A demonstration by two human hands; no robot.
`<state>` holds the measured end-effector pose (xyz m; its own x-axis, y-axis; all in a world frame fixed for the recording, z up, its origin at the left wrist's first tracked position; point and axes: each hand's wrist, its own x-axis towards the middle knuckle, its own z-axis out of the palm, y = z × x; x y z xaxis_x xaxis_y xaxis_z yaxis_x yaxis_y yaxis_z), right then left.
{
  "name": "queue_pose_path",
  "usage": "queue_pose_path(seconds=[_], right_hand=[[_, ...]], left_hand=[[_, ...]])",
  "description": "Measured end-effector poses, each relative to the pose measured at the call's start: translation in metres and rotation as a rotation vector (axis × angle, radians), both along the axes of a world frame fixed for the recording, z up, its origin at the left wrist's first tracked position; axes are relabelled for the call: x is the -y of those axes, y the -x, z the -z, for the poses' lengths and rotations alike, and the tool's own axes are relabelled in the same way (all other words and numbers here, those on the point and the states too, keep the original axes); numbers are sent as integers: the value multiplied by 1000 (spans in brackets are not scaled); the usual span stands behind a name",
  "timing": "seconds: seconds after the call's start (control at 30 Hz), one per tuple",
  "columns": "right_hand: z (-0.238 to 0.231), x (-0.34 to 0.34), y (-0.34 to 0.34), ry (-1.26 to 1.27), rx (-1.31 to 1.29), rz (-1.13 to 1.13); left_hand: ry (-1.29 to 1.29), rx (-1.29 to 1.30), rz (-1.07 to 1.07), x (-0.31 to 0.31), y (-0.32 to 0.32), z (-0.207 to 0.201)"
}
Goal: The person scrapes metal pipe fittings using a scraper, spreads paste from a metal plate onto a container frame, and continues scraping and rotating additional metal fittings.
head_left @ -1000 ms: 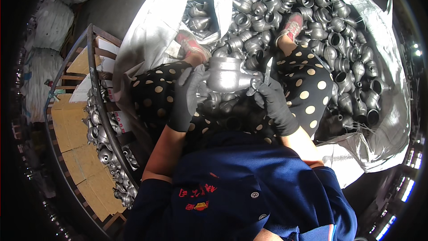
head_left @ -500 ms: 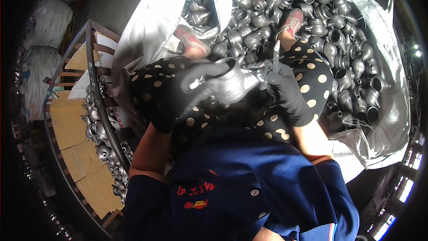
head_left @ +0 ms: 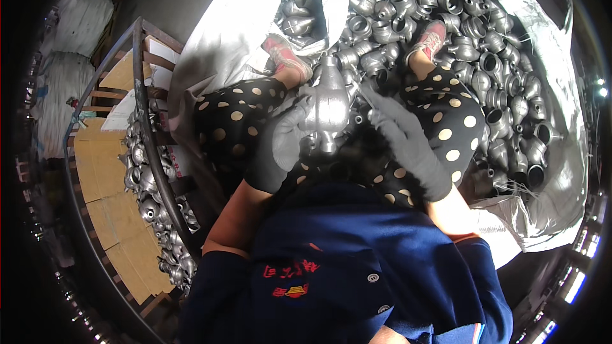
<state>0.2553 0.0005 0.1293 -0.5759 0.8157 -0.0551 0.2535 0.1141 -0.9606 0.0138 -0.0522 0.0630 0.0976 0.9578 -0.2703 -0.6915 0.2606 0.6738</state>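
Note:
My left hand [head_left: 284,140], in a dark glove, is closed on the left side of a grey metal valve-body casting [head_left: 331,109]. The casting stands upright between my knees, with a narrow neck at the top and a stub at the bottom. My right hand [head_left: 411,143], also gloved, is just right of it and blurred by motion. A thin, pale bar-like tool [head_left: 370,97] sticks out from its fingers toward the casting; its exact kind is unclear. I cannot tell whether the tool touches the casting.
Many similar castings [head_left: 494,83] fill a large white woven sack [head_left: 564,153] ahead and to the right, around my shoes. At left stands a metal-framed crate [head_left: 150,121] with cardboard sheets [head_left: 105,165] and more castings [head_left: 175,248].
The casting has turned from lying sideways, opening up, to upright. My left hand grips its left side. My right hand has drawn off its right end, and the tool has tipped leftward.

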Motion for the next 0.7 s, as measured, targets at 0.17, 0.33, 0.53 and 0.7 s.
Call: queue_pose_path(seconds=[0.17,0.33,0.53,0.7], right_hand=[[-4,20,5,-140,84,2],[-6,22,14,-252,167,38],[-2,21,21,-248,49,79],[2,22,26,-263,12,90]], left_hand=[[-169,218,-12,3,1,3],[-215,298,-63,10,-6,-6],[-272,251,-1,10,-7,-15],[-162,120,-107,15,-19,-32]])
